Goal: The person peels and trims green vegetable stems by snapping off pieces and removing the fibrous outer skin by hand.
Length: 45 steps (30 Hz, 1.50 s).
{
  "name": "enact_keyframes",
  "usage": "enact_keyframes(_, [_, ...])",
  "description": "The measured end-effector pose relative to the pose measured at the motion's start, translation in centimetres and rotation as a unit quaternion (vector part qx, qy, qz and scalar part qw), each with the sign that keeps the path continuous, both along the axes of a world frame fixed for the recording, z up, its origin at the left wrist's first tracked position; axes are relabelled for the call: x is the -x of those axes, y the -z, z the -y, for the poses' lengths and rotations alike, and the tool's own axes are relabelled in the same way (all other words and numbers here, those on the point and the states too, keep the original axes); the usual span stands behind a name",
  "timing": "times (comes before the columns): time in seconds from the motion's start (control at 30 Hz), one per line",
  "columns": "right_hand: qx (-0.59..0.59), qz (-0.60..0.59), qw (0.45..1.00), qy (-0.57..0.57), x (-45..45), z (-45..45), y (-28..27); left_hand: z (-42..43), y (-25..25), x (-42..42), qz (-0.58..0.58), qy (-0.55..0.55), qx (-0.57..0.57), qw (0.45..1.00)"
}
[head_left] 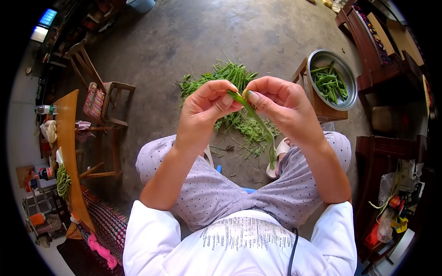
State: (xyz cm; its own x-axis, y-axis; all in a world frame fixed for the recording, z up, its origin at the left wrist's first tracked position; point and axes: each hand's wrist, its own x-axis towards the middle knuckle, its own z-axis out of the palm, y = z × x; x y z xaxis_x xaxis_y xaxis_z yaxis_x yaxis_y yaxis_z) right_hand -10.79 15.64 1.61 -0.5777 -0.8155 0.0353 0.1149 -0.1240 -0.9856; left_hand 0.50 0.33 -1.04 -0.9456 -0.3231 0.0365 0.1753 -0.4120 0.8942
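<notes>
We see both hands raised over the lap. Left hand (202,108): thumb and fingers pinched shut on the upper end of a long green stalk (268,134), which dangles between the knees. Right hand (284,105): fingertips closed just beside that end; we can't tell exactly what they grip. Pile of greens (232,72) on the floor (170,50); more in a metal bowl (354,94) on the bench (330,113).

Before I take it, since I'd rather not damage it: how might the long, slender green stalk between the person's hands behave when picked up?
The long, slender green stalk is probably limp, since its free length curves away from the left hand. It should feel light, being so narrow. It may bruise if squeezed, as it looks fresh and green.
</notes>
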Motion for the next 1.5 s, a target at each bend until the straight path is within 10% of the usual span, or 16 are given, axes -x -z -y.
enact_keyframes(0.47, [0.085,0.083,0.99,-0.071,1.8,-1.2,0.7,2.8,-0.3,-0.4,-0.005,0.013,-0.163,0.987])
enact_keyframes(0.7, [-0.193,-0.159,0.965,-0.078,5.6,-4.7,3.7,5.7,-0.8,-1.9,-0.059,-0.025,-0.183,0.981])
enact_keyframes(0.9, [-0.41,-0.356,0.839,-0.02,6.6,-6.1,6.8,7.2,-1.4,-3.4,-0.102,-0.014,-0.19,0.976])
enact_keyframes(1.3, [-0.385,-0.374,0.838,-0.095,2.2,-2.3,3.1,5.2,-1.1,-3.6,-0.065,0.006,-0.132,0.989])
enact_keyframes(1.5, [-0.161,-0.442,0.883,-0.014,0.9,-0.9,2.0,5.0,-0.7,-3.4,-0.071,0.011,-0.154,0.985])
